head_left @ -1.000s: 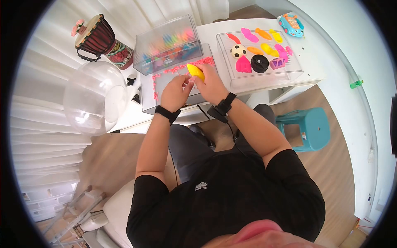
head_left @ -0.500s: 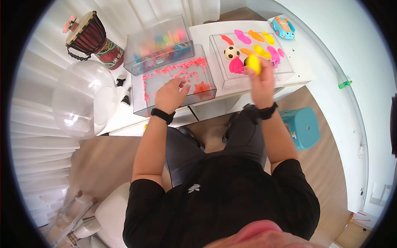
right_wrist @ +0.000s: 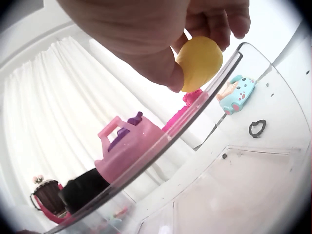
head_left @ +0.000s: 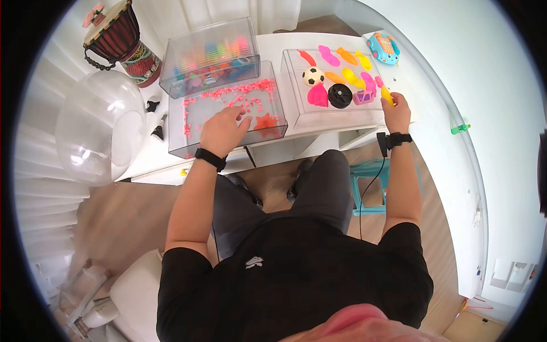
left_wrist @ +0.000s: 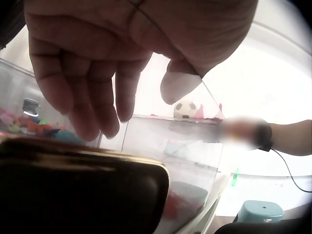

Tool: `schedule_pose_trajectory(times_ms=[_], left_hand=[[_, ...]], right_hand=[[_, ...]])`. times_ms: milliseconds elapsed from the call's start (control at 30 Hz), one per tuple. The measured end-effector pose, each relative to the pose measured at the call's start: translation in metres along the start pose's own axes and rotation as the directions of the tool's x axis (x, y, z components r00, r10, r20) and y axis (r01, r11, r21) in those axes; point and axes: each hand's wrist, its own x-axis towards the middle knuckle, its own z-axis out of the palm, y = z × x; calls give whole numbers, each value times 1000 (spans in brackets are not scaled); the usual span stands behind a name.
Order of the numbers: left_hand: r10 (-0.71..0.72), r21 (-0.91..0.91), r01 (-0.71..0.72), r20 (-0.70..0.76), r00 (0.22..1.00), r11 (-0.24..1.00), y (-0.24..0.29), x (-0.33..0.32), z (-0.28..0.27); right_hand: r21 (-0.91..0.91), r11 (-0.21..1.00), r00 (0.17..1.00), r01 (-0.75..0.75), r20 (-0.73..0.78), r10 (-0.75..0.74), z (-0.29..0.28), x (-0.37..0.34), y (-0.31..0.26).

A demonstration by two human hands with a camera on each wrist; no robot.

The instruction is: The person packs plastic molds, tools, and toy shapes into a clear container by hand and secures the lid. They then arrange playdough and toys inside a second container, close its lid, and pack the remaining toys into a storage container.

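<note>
My right hand [head_left: 397,113] pinches a yellow oval toy [head_left: 387,96] with a tapered end, at the right edge of an upturned clear box [head_left: 296,111]. In the right wrist view the yellow toy [right_wrist: 201,63] sits between thumb and fingers, close over the box's rim. On that box lie a small football [head_left: 313,76], a black round wheel-like thing [head_left: 340,96], a pink-purple toy [head_left: 363,98] and several bright toys. My left hand [head_left: 221,132], fingers loosely bent and holding nothing, hovers over a clear bin [head_left: 178,149] with scattered pink bits [head_left: 250,88] and a red-orange star-shaped piece [head_left: 265,121].
A lidded clear box [head_left: 211,62] of colourful things stands behind the bin. At the left are a drum [head_left: 117,34] and a large clear globe [head_left: 97,131]. A blue toy phone [head_left: 383,48] sits back right; a teal stool [head_left: 364,171] stands below the table.
My right hand has carried the yellow toy from over the bin to the right edge of the upturned box. My left hand has stayed over the bin, and the star-shaped piece has come into view.
</note>
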Motion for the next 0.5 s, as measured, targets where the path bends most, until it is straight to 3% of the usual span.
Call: schedule_pose_trajectory(times_ms=[333, 433, 500], left_hand=[[31, 0, -31, -2, 1000, 1000, -1, 1, 1], [27, 6, -27, -2, 1000, 1000, 0, 2, 0], [27, 11, -27, -2, 1000, 1000, 0, 2, 2]], right_hand=[[-27, 999, 996, 41, -83, -43, 15, -9, -2], [96, 993, 997, 67, -49, -62, 11, -19, -2], [127, 978, 987, 163, -33, -160, 9, -24, 0]])
